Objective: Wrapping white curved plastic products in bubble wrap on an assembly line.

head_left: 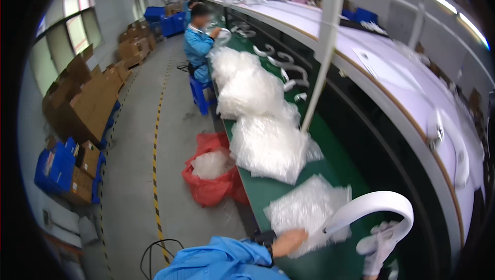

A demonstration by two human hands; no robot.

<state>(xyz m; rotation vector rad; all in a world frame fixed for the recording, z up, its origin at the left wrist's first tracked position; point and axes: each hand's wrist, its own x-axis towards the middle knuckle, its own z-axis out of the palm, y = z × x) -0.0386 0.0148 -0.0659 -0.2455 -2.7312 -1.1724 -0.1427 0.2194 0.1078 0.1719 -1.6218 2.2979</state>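
Note:
My left hand [289, 241], bare below a blue sleeve, rests on a small stack of clear bubble-wrap bags [304, 213] on the green bench [335, 161]. My right hand [379, 244], in a white glove, grips the lower end of a curved white plastic part [371, 205]. The part arches up from the bags and over to the right hand. Bigger heaps of the same bags [268, 146] lie further along the bench.
A red sack [209, 187] holding bags stands on the floor by the bench. A seated co-worker in blue [198, 45] works further up. Several white curved parts [289, 66] lie on the belt. Cardboard boxes [87, 104] and blue crates [56, 169] line the left wall.

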